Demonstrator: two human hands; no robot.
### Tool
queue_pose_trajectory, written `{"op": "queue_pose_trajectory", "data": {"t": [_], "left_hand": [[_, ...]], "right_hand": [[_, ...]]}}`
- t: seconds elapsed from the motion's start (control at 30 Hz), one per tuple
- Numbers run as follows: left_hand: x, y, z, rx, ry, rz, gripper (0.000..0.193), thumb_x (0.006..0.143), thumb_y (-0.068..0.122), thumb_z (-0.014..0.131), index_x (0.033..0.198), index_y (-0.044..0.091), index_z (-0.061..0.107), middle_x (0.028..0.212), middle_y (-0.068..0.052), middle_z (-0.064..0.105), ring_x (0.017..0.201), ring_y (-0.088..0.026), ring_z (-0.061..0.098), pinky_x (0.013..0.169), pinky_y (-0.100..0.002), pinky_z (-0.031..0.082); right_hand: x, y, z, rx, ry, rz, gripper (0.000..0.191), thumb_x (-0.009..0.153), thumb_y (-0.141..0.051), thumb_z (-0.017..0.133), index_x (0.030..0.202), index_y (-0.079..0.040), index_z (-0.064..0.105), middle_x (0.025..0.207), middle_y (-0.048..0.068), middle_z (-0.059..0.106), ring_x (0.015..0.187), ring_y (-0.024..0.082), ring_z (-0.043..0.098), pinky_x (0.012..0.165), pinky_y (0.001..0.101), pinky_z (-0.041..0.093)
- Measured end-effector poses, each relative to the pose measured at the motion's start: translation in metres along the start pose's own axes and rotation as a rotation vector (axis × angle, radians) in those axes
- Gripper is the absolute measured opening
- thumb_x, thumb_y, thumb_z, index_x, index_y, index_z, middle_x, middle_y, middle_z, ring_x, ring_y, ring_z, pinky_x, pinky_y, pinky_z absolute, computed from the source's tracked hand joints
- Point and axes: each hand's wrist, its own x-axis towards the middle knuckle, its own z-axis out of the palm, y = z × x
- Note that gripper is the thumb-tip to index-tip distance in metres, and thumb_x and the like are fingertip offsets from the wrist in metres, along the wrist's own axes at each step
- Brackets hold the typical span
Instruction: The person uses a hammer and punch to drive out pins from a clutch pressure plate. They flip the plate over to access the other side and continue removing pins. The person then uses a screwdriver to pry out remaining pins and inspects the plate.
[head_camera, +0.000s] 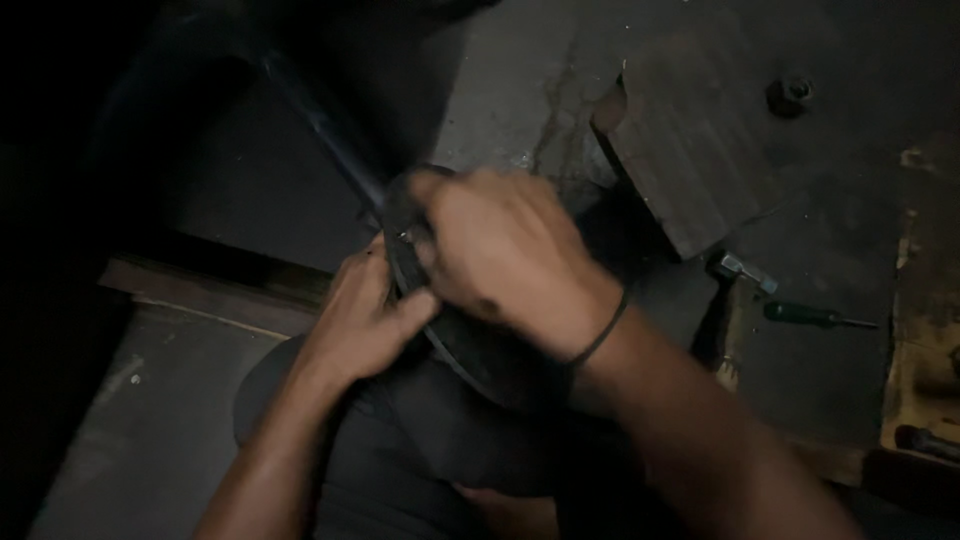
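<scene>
Both of my hands grip a black rubber tube (470, 355) that lies across my lap in dim light. My left hand (365, 315) pinches the tube from below, thumb on top of the rubber. My right hand (505, 250), with a thin black band on the wrist, closes over the tube's upper end and hides it. A dark curved bar or hose (330, 125) runs from the hands up to the left. The picture is blurred by motion, so small parts between my fingers cannot be made out.
A dark wooden board (700, 140) lies at the upper right with a metal nut (788, 95) on it. A green-handled screwdriver (810, 316) and a small metal fitting (738, 268) rest on the floor at right. Bare concrete floor (130, 430) lies at lower left.
</scene>
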Motion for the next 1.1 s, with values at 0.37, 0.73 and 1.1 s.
{"op": "queue_pose_trajectory", "data": {"t": [0.37,0.73,1.1], "left_hand": [[0.004,-0.012,0.027,0.093,0.043,-0.235,0.037,0.082,0.025,0.066,0.1,-0.007,0.071,0.098,-0.03,0.071,0.093,-0.042,0.073,0.077,-0.047,0.055],[0.025,0.052,0.025,0.172,-0.003,-0.054,0.037,0.084,0.016,0.07,0.117,-0.001,0.063,0.084,-0.025,0.072,0.076,-0.037,0.074,0.067,-0.044,0.055],[0.05,0.084,0.006,0.525,0.186,0.232,0.018,0.094,0.014,0.072,0.094,0.0,0.062,0.084,-0.016,0.067,0.068,-0.033,0.067,0.058,-0.046,0.052]], "right_hand": [[-0.022,-0.014,0.046,-0.127,0.628,-0.245,0.01,0.082,-0.012,0.067,0.086,-0.003,0.065,0.067,0.017,0.069,0.058,0.03,0.07,0.052,0.0424,0.053],[-0.073,0.032,0.028,0.202,0.652,-0.017,0.022,0.095,-0.021,0.071,0.101,-0.001,0.064,0.067,0.014,0.07,0.054,0.031,0.068,0.047,0.0415,0.051],[-0.056,0.055,0.002,0.051,0.819,-0.198,0.02,0.097,-0.017,0.073,0.105,-0.002,0.064,0.062,0.012,0.063,0.048,0.026,0.06,0.043,0.04,0.042]]}}
